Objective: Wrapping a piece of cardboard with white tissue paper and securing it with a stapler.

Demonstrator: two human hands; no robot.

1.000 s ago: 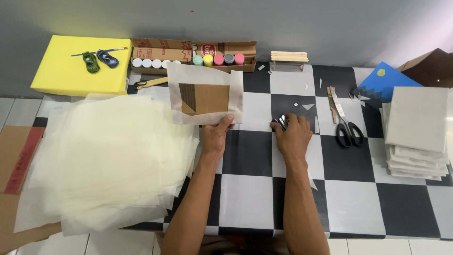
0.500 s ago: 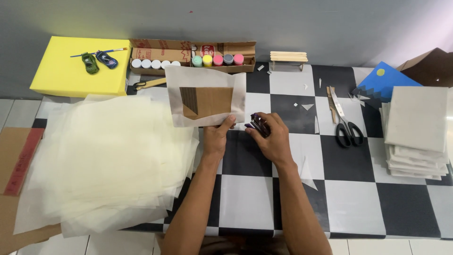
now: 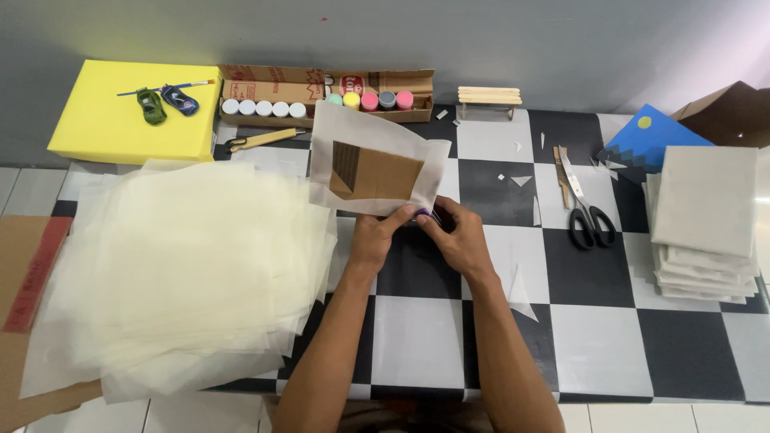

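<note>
Left hand (image 3: 375, 240) and right hand (image 3: 459, 239) pinching the near edge of a translucent paper sheet (image 3: 377, 160) wrapped over a brown cardboard piece (image 3: 374, 171), centre of the checkered table (image 3: 417, 321). Far behind, long brown paint box (image 3: 321, 84); far left, flat yellow box (image 3: 112, 120); left, paper stack (image 3: 176, 273).

Right hand (image 3: 459, 237) now beside left hand (image 3: 377, 238).

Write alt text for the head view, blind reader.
Both hands, left hand and right hand, meet at the lower edge of a translucent sheet wrapped over brown cardboard, above a checkered surface. Stacked sheets lie left, scissors right.
</note>
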